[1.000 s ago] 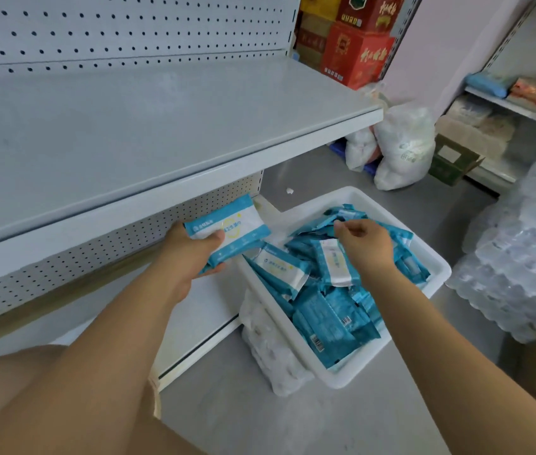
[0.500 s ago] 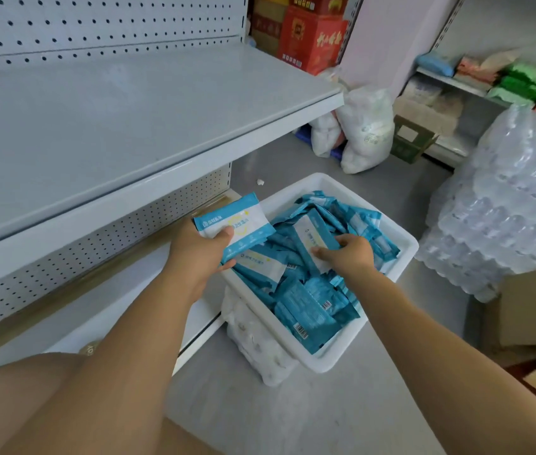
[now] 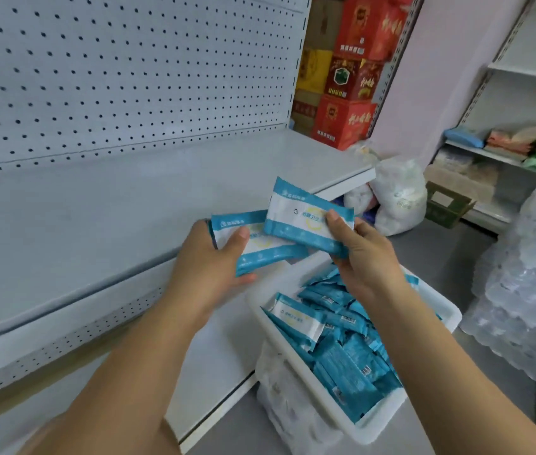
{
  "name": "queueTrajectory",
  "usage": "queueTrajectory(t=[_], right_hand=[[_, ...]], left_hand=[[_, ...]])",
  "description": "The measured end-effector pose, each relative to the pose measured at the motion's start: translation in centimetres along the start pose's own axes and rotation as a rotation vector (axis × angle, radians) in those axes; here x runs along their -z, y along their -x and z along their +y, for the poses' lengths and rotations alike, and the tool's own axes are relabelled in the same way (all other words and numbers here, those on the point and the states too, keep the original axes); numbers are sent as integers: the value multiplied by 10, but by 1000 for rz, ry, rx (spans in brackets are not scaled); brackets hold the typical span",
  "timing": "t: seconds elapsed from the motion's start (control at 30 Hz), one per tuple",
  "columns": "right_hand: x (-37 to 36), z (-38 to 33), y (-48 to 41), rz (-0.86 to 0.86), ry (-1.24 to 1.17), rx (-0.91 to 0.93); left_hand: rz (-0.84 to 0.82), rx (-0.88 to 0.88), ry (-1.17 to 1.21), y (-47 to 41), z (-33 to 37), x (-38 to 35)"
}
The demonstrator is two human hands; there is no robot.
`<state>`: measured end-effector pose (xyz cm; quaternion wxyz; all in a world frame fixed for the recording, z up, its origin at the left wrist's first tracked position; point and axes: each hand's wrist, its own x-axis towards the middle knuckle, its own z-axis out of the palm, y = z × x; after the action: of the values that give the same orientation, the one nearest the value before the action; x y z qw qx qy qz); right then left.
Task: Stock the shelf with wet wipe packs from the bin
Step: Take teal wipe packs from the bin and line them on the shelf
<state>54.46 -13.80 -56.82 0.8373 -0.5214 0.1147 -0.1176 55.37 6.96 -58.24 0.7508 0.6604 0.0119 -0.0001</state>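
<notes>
My left hand [image 3: 209,257] grips a blue-and-white wet wipe pack [image 3: 260,247] at its left end, thumb on top. A second pack [image 3: 302,221] is held at its right end by my right hand [image 3: 365,257], and it overlaps the first pack's upper right corner. Both packs hover at the front edge of the grey shelf [image 3: 96,218], which is bare. Below my right hand, the white bin [image 3: 388,421] on the floor holds several more blue packs [image 3: 342,353].
A perforated back panel [image 3: 128,70] rises behind the shelf. A lower shelf [image 3: 214,366] lies beside the bin. Red cartons [image 3: 348,73], white sacks [image 3: 394,195], wrapped water bottles [image 3: 529,280] and a side shelf with goods [image 3: 522,149] stand to the right.
My right hand lifted a pack out of the bin and brought it up beside the left hand's pack. Both hands rose from bin level to the shelf's front edge.
</notes>
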Motion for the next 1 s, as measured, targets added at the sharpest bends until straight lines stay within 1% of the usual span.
queueTrajectory(t=[0.1, 0.2, 0.27, 0.33, 0.47, 0.57, 0.63, 0.73, 0.87, 1.0], right_hand=[[-55, 3, -8, -130, 107, 15], [-119, 14, -13, -224, 170, 99], [-164, 22, -10, -282, 201, 152], [-207, 32, -2, -354, 232, 180], [-281, 69, 13, -516, 337, 229], [-332, 101, 25, -640, 347, 201], [-362, 117, 37, -716, 332, 154], [-398, 139, 56, -834, 365, 150], [-427, 163, 81, -980, 386, 187], [-443, 180, 99, -1082, 351, 178]], left_hand=[[54, -73, -42, -1, 38, 28], [144, -180, -134, -6, 68, 67], [213, -228, -137, -9, 82, 96], [305, -264, -93, -9, 91, 127], [498, -302, 85, -5, 96, 190], [574, -284, 224, 2, 96, 235], [623, -265, 262, 8, 99, 262], [702, -272, 204, 18, 102, 299], [760, -292, 187, 35, 100, 336], [764, -290, 60, 57, 95, 366]])
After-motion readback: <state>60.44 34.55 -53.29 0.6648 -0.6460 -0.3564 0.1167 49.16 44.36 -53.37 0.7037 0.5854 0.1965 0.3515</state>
